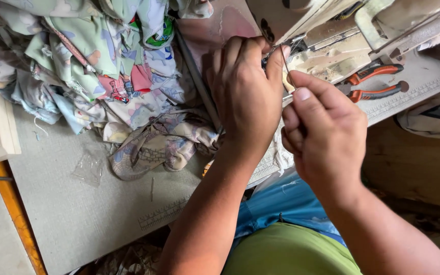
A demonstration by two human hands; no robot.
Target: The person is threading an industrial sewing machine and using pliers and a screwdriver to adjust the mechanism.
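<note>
The left hand [245, 94] is sitting at upper centre of the frame, fingers curled together and reaching up under the sewing machine [332, 46] at the upper right, its fingertips touching the metal parts there. The right hand [324, 137] is sitting just right of it, closed, thumb and forefinger pinching a thin thread [287, 71] that is running up toward the machine. Whether the left hand is gripping anything cannot be told. Orange-handled pliers [373, 84] are lying on the table [77, 203] right of the hands. Patterned cloth [103, 61] is piling at upper left.
</note>
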